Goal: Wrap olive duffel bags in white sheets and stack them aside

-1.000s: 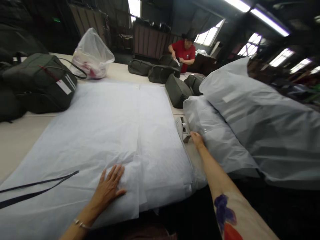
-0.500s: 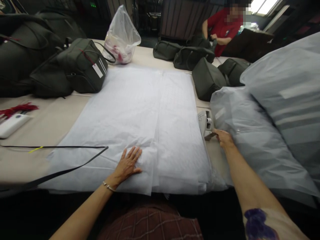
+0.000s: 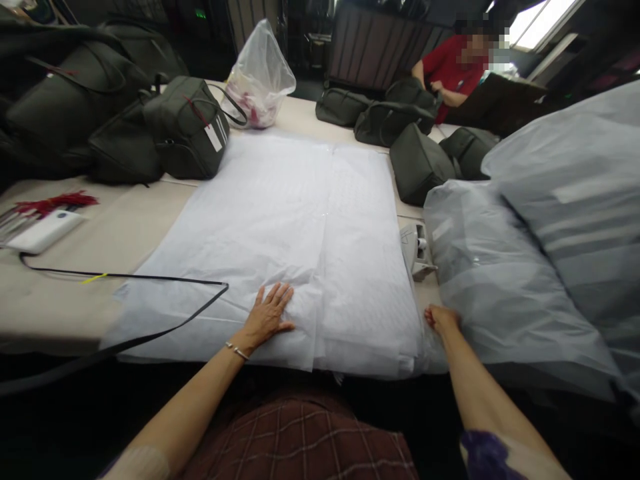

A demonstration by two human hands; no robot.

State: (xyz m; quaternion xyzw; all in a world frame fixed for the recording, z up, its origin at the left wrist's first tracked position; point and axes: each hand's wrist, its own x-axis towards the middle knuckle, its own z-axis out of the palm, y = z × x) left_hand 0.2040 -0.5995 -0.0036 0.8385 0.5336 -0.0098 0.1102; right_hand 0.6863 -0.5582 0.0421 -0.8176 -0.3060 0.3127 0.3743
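Note:
My left hand (image 3: 269, 313) lies flat with fingers spread on a stack of white translucent plastic sheets or bags (image 3: 260, 220), near its front edge. A bracelet circles that wrist. To the right of the stack, my right hand (image 3: 442, 320) is closed, its fingertips pinched together; whatever it holds is too small to make out. Just beyond it stands a pale tape dispenser (image 3: 416, 248), apart from the fingers. A black strap (image 3: 165, 278) runs across the left front of the sheets.
Dark green bags (image 3: 190, 127) stand at the left, and more bags (image 3: 395, 122) are at the back near a person in red (image 3: 453, 67). Plastic-wrapped bags (image 3: 510, 267) fill the right side. A clear plastic bag (image 3: 260, 73), red-corded tags (image 3: 57, 202) and a white device (image 3: 46, 230) sit on the table.
My right hand has moved away from the tape dispenser, back toward me, and is closed. My left hand stays flat on the sheets. The view has shifted slightly left.

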